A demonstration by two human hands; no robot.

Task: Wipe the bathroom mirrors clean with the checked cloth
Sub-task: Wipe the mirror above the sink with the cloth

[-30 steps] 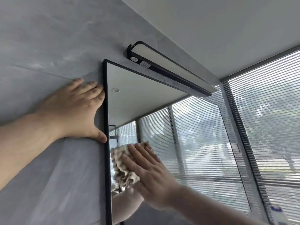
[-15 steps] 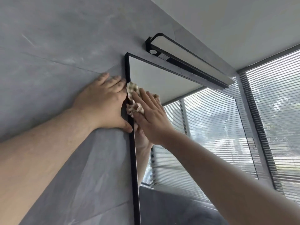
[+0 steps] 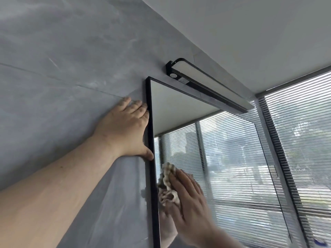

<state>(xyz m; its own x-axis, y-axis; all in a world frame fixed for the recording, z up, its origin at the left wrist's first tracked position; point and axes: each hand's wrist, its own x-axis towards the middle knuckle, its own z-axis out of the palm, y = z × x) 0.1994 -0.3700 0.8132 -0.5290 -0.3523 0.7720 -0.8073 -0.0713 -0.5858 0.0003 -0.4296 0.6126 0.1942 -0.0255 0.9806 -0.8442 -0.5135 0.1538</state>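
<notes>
A: Head camera looks up along the grey tiled wall (image 3: pixel 62 72). What sits furthest left?

B: My left forearm comes up from the lower left corner, and my left hand (image 3: pixel 125 129) lies flat on the tile just beside the mirror (image 3: pixel 223 149). The fingers are straight and spread, holding nothing. The fingertips touch the black frame (image 3: pixel 149 122) near its top corner, and the thumb tip rests on the frame lower down.

A: And moving right, onto the glass?

B: Just inside the frame's left edge, below my left thumb, is the checked cloth (image 3: pixel 166 185). It is bunched up, beige and white, and lies against the glass. My right hand (image 3: pixel 191 197) presses it there with the fingers straight and together on top of it, pointing up and left. The hand is a little blurred. Its reflection shows dimly under it.

A: What fills the rest of the mirror?

B: Reflected ceiling at the top, reflected slatted blinds below.

A: Above and to the right?

B: A long black light bar (image 3: pixel 211 86) is fixed to the wall just above the mirror's top edge, under the white ceiling (image 3: pixel 250 33). At the far right are the real window blinds (image 3: pixel 304 140).
</notes>
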